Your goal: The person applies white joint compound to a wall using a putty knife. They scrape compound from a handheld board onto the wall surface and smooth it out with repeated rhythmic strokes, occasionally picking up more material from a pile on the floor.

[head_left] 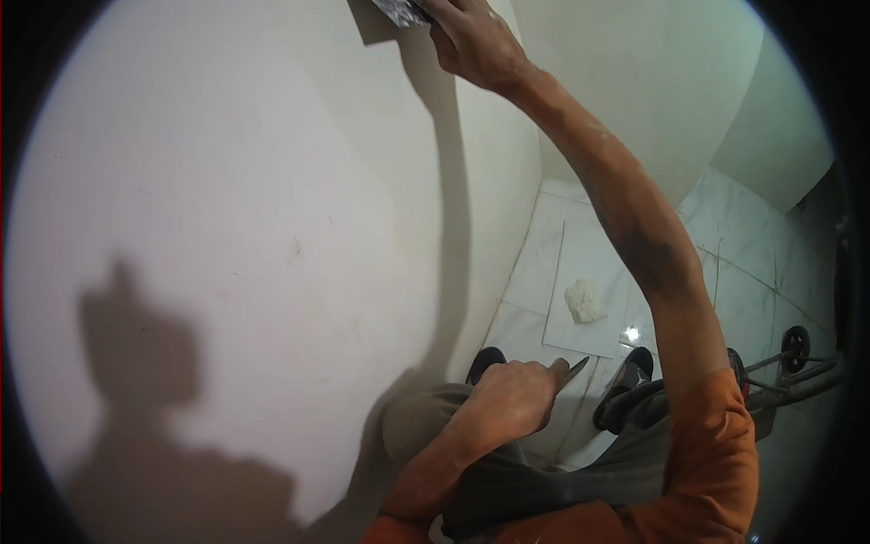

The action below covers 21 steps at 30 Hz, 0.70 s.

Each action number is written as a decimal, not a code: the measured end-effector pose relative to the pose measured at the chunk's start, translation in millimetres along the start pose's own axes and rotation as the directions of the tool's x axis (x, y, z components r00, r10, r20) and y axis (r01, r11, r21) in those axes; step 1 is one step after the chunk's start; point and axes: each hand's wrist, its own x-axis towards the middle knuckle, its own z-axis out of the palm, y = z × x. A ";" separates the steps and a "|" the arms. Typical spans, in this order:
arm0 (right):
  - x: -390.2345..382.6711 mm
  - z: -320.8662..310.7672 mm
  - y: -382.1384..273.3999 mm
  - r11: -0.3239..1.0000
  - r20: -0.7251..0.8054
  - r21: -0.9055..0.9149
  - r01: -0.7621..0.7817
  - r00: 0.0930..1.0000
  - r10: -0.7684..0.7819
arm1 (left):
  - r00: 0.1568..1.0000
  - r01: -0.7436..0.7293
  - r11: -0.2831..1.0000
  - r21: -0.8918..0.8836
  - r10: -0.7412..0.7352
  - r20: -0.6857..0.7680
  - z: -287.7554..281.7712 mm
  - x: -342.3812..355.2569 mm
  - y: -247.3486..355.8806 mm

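My right hand [480, 45] reaches up at the top edge, closed on a tool with a shiny metal blade [403, 11], which looks like a putty knife. The blade is at the pale wall [272, 163], partly cut off by the frame; a dark shadow lies beside it. Over my lap, my left hand [512, 399] is closed around another tool, whose narrow dark blade [575, 372] sticks out past the thumb. Most of that tool is hidden in the fist, so its exact kind is unclear. A cream lump, like putty [584, 301], rests on a flat white board [566, 335] beyond my feet.
The wall runs along my left and meets another wall [634, 72] at a corner ahead. White marbled tiles [535, 281] cover the floor. My dark shoes [625, 385] stand near the board. At the right is a metal frame with a small wheel [796, 349].
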 end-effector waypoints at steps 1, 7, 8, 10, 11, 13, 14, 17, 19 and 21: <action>-9.1 0.2 -6.7 1.000 0.004 0.005 -0.004 1.000 0.004 | 1.000 -0.002 1.000 0.031 0.002 0.000 -2.6 -3.2 1.4; -96.7 4.7 -48.5 0.998 -0.070 0.044 -0.044 0.996 0.047 | 0.999 -0.012 1.000 0.023 0.013 -0.030 -11.5 -17.1 9.8; -113.2 5.2 -58.5 0.998 -0.064 0.046 -0.048 0.997 0.051 | 1.000 -0.012 1.000 0.017 0.012 -0.027 -12.7 -17.3 10.7; -141.2 8.0 -81.9 0.989 -0.006 0.082 -0.121 0.992 0.122 | 0.998 -0.026 1.000 -0.009 0.025 -0.061 -15.6 -21.6 14.5; -158.0 7.9 -90.8 0.989 0.002 0.081 -0.126 0.992 0.126 | 0.998 -0.028 0.999 -0.017 0.027 -0.057 -16.6 -21.5 16.7; -185.2 12.9 -109.7 0.975 0.035 0.123 -0.184 0.983 0.181 | 0.998 -0.046 0.999 0.013 0.046 -0.049 -20.8 -24.1 17.9; -198.8 14.0 -118.6 0.975 0.038 0.120 -0.185 0.983 0.182 | 0.998 -0.049 0.999 0.011 0.049 -0.048 -20.3 -24.2 17.5; -228.8 24.9 -146.9 0.958 0.089 0.139 -0.251 0.967 0.240 | 0.999 -0.020 1.000 0.005 0.021 -0.044 -22.0 -28.0 14.9; -259.5 29.6 -159.6 0.954 0.133 0.131 -0.269 0.958 0.252 | 0.998 -0.025 0.999 -0.022 0.023 -0.059 -12.1 -22.9 6.8; -295.6 29.8 -168.4 0.950 0.164 0.138 -0.280 0.952 0.257 | 0.996 -0.054 0.998 -0.012 0.053 -0.073 -6.2 -15.7 0.7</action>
